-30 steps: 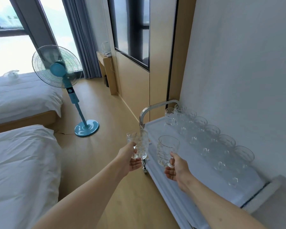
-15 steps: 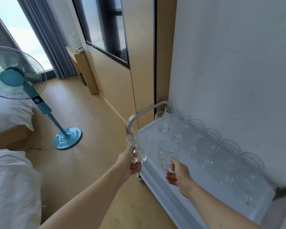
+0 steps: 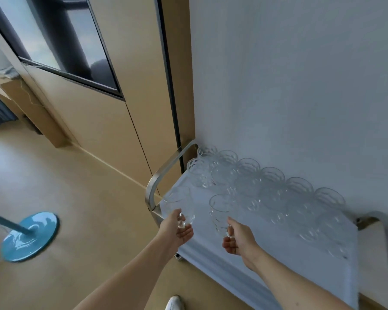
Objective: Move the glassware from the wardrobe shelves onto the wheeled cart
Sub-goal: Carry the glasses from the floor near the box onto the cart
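Two hands (image 3: 177, 229); two held glasses (image 3: 177, 204); one cart (image 3: 267, 247).

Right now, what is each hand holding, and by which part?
The left hand grips a clear glass around its lower part. The right hand grips a second clear glass near its base.

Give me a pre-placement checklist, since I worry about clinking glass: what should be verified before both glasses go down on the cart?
1. Left hand grips its glass firmly: ok, fingers curl round its base.
2. Right hand grips its glass: ok, held low near the base.
3. Both held glasses upright: ok.
4. Bare cloth on the cart top in front of the row of glasses: ok, the near strip is free.
5. Left glass is over the cart: not ok, it hangs at the corner by the metal handle.
6. Cart wheels locked: cannot tell, they are hidden.
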### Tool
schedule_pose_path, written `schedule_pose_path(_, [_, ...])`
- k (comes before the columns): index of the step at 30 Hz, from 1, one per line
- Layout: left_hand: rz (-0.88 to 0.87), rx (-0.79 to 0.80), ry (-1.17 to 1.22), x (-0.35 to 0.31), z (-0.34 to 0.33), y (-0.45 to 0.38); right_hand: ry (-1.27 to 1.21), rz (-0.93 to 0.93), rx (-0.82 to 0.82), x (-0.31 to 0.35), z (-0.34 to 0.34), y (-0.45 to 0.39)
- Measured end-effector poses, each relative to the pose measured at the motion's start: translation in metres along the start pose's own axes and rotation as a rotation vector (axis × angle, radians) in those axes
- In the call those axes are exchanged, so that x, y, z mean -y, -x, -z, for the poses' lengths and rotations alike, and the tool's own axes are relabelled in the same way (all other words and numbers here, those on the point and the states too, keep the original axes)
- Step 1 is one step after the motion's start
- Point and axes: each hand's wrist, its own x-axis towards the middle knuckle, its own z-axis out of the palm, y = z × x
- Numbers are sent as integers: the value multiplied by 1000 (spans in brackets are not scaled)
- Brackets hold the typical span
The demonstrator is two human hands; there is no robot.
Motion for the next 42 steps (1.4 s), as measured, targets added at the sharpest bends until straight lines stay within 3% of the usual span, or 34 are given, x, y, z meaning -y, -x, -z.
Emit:
schedule_pose_path(12, [84,207,-176,-37,20,-77,-111,-34,-147,-5,-68,-28])
schedule_pose_path(23, [60,318,-340,-36,15,-119,-217,-20,-188,-6,-85,-49])
schedule_pose_path(33, [177,287,-400,-24,6,-135,-86,35,-329,-17,-85,-74])
schedule_pose_path(37, [71,257,-636,-35,11,-141,-3,61,-363,-27,-84,-81])
schedule_pose_path(42, [-345,260,-790,-57,12,-143,113,218,-390,-25,-82,-85])
